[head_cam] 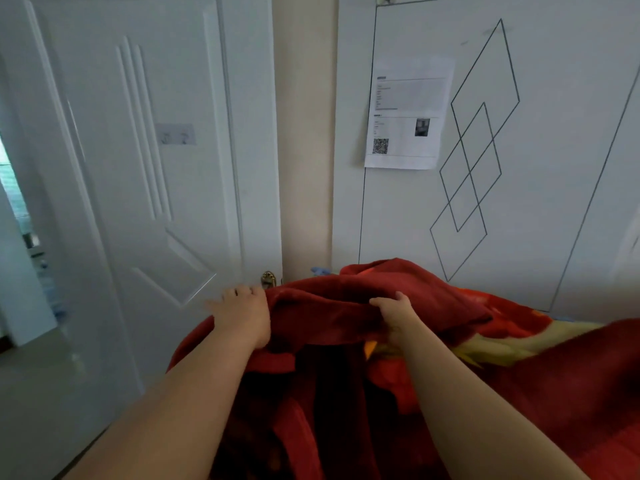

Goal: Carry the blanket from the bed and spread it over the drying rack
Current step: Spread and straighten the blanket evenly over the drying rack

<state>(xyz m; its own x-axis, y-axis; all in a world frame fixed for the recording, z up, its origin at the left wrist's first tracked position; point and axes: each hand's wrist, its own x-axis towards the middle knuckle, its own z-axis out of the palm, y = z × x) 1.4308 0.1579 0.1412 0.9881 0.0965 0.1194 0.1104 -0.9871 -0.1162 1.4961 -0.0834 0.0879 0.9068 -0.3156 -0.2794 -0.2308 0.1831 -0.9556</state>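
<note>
Now red blanket (398, 341) bunched at chest height, held up by 2 hands, likely to keep bulk off floor. Left hand (242, 315) grips blanket's left edge; right hand (394, 318) pinches fold at middle. White door (138, 168) left of blanket, ajar; gap beyond offers way out. Wardrobe (519, 202) close behind blanket. Drying rack not visible.

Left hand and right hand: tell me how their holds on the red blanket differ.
The left hand lies over the blanket's left edge with its fingers spread, near the brass door handle; the right hand pinches a fold nearer the middle, thumb on top. The left hand shows its back; the right is turned more sideways. Both grip the same raised upper edge, with bare forearms.
</note>
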